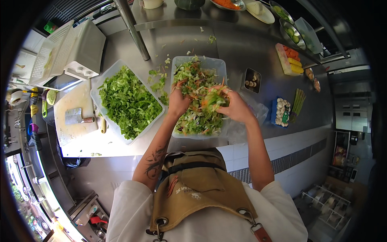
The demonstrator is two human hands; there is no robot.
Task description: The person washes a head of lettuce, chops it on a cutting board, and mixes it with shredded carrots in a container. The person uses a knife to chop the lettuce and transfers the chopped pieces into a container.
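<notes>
A clear plastic container (224,65) of mixed shredded salad (198,122) stands on the steel counter before me. My left hand (180,99) reaches into the salad near the container's left side, its fingers partly buried in the shreds. Over the right side, my right hand (232,104) is curled around a clump of lettuce and carrot shreds (214,99). To the left, a second clear container (161,104), set at an angle, is heaped with chopped green lettuce (128,98). Scattered lettuce bits (157,80) lie between the two containers.
A cleaver (74,116) rests on a cutting board (65,133) at the left, near a white microwave oven (87,51). Rightward are a small metal tin (252,87) with mushroom pieces, boxed white mushrooms (282,112), asparagus (297,104) and a plastic bag (257,112). A metal post (133,30) rises behind.
</notes>
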